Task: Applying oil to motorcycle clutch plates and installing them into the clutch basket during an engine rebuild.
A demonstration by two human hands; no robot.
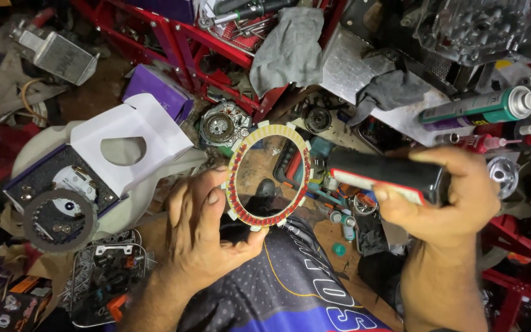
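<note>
My left hand (201, 237) holds a ring-shaped friction disc (239, 167) upright by its lower left rim; the disc has tan and red pads and small tabs around its edge. My right hand (447, 197) grips a black and red handle (383, 172) that points left toward the disc's right edge. Its tip lies behind or next to the disc, and I cannot tell if they touch. Both hands hover above my lap, in dark patterned shorts (290, 289).
An open white and purple box (124, 144) with a dark friction ring (59, 220) lies at the left. A round engine part (219, 126) sits behind the disc. A red rack (173, 37), grey rags (290, 46), a green sealant tube (480, 106) and small parts crowd the floor.
</note>
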